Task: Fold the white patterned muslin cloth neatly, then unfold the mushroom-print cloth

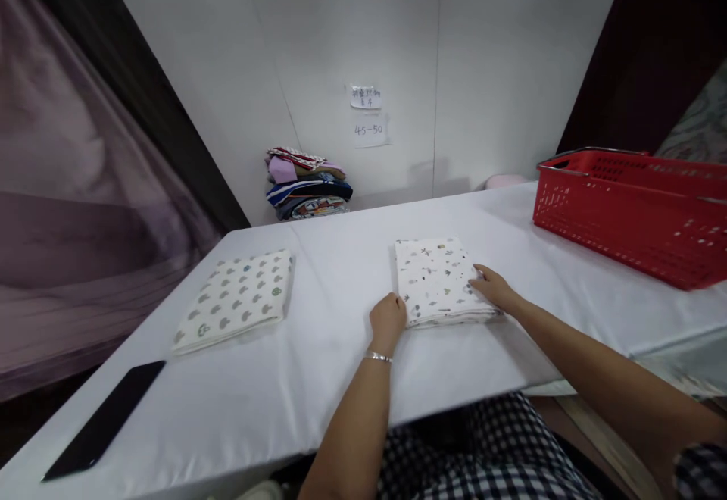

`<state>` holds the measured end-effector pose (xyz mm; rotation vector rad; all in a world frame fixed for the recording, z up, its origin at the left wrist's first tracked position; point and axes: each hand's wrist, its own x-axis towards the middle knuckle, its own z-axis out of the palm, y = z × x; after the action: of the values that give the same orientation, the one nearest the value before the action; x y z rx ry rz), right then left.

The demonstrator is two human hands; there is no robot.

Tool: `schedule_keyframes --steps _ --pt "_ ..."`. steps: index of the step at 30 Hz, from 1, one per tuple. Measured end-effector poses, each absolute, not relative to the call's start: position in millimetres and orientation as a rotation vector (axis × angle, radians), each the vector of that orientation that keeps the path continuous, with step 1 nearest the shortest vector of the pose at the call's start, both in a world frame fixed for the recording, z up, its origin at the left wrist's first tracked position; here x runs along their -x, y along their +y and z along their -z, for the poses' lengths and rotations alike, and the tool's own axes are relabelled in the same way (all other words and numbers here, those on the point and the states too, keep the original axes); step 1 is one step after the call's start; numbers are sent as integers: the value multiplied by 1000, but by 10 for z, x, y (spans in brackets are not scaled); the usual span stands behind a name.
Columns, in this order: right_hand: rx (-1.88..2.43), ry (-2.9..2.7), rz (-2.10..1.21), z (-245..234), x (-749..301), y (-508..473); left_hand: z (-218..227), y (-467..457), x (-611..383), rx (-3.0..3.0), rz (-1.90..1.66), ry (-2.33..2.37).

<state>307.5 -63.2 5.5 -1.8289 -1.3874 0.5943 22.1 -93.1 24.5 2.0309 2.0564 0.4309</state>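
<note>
A white folded cloth [437, 276] with small grey, green and yellow prints lies flat on the table in front of me. My left hand [389, 320] is closed at its lower left corner, fingers curled against the edge. At the right edge, my right hand [493, 288] grips the folded layers, with some fingers on top and the rest hidden by the cloth. Farther left lies a second folded cloth [238, 299], white with rows of grey shapes and a few green ones; neither hand touches it.
A red plastic basket [630, 216] stands at the right on the white-covered table [335, 280]. A flat black object [105, 420] lies near the left front edge. Behind the table sits a stack of folded fabrics [310, 185], below paper notes [369, 129] on the wall.
</note>
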Motion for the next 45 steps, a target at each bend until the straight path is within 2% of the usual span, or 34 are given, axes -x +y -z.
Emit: schedule_keyframes --steps 14,29,33,37,40,45 --pt "1634 -1486 -544 134 -2887 -1397 -241 -983 -231 -1993 -504 2100" --pt "1442 -1471 -640 283 -3055 -1245 -197 -1173 -271 -1980 -614 2167" --pt "1478 -1527 -543 232 -3006 -1304 -171 -1160 -264 -1960 -795 2113" --pt "1373 -1650 -247 149 -2984 -1398 -153 -1213 -272 -2187 -1127 1899" --pt "1196 -1811 -34 105 -2989 -1475 -156 -1297 -302 -2513 -1103 1657" --pt "1141 -2013 77 62 -2967 -1536 -176 -1384 -345 -2724 -934 1473"
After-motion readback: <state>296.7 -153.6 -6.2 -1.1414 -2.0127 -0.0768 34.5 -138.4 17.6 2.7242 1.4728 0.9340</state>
